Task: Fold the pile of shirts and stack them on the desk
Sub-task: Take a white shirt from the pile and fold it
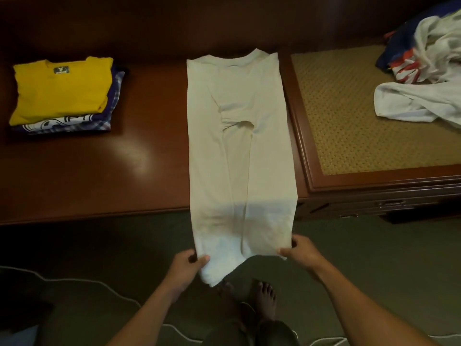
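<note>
While the cream shirt point(239, 146) was spread lengthwise across the desk point(99, 176), its hem was held past the near edge, one corner pinched by the left hand point(189, 268), the other by the right hand point(301, 250). Bare desk was left between it and the folded stack point(62, 96).

We pinch cream shirt point(239, 146) hem, left hand point(185, 267), right hand point(300, 252); shirt overhangs desk point(99, 171) front edge; folded stack point(62, 96) sits at far-left.

Head-worn view, downward over desk point(99, 171)
</note>
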A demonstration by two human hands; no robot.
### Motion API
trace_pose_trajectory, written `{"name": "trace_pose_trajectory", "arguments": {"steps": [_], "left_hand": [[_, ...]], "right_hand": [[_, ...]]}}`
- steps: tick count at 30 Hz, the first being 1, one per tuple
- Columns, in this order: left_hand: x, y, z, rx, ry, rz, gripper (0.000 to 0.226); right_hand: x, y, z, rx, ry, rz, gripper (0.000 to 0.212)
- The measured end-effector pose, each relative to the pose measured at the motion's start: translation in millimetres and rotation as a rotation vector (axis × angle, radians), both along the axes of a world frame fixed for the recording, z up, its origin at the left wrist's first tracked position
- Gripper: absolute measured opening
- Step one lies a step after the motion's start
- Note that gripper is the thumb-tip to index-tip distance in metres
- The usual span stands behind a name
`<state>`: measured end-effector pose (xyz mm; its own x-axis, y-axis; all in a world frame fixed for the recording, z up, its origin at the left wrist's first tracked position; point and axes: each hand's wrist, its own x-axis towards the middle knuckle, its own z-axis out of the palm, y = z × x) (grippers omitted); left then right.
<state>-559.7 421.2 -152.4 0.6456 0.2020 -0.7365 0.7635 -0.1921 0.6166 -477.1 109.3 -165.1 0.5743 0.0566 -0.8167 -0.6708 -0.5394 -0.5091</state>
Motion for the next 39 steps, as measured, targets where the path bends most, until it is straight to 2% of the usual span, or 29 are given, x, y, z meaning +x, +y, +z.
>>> {"name": "trace_pose_trajectory", "arguments": {"steps": [3, 6, 11, 16, 20, 24, 27, 29, 34, 39], "left_hand": [[-18.0, -4.5, 0.7, -0.016, 0.05, 0.064, 0.011], [-32.0, -12.2, 6.6, -0.002, 0.061, 0.115, 0.01], [-39.3, -32.4, 28.5, -0.02, 0.008, 0.199, 0.01], [-44.4, -51.4, 57.6, -0.02, -0.062, 0.286, 0.02], [-50.4, -55.3, 77.5, 0.044, -0.086, 0.335, 0.029], [-51.6, -50.6, 104.4, 0.041, -0.082, 0.355, 0.023], [-43.8, -46.6, 131.7, 0.015, -0.105, 0.372, 0.024], [-34.4, -43.5, 150.5, 0.023, -0.114, 0.371, 0.029], [0.4, -36.4, 181.5, -0.016, -0.091, 0.335, 0.017], [39.2, -30.1, 193.3, -0.103, -0.05, 0.371, 0.016]], "right_hand": [[-20.9, -17.5, -9.2, -0.052, 0.037, 0.077, 0.018], [-34.1, -22.8, -1.2, -0.006, -0.011, 0.029, 0.014], [-46.3, -25.2, 17.6, 0.01, -0.063, -0.003, 0.017], [-53.7, -28.1, 39.3, 0.037, -0.097, 0.021, 0.009], [-52.7, -35.2, 50.6, -0.034, -0.101, 0.004, 0.021], [-43.5, -38.0, 76.4, -0.065, -0.15, -0.025, 0.029], [-28.2, -37.4, 103.8, -0.086, -0.217, -0.041, 0.019], [-16.6, -36.4, 125.0, -0.057, -0.244, -0.074, 0.013], [14.4, -33.9, 162.6, 0.113, -0.229, -0.162, 0.013], [49.2, -25.4, 176.6, 0.188, -0.18, -0.243, 0.013]]}}
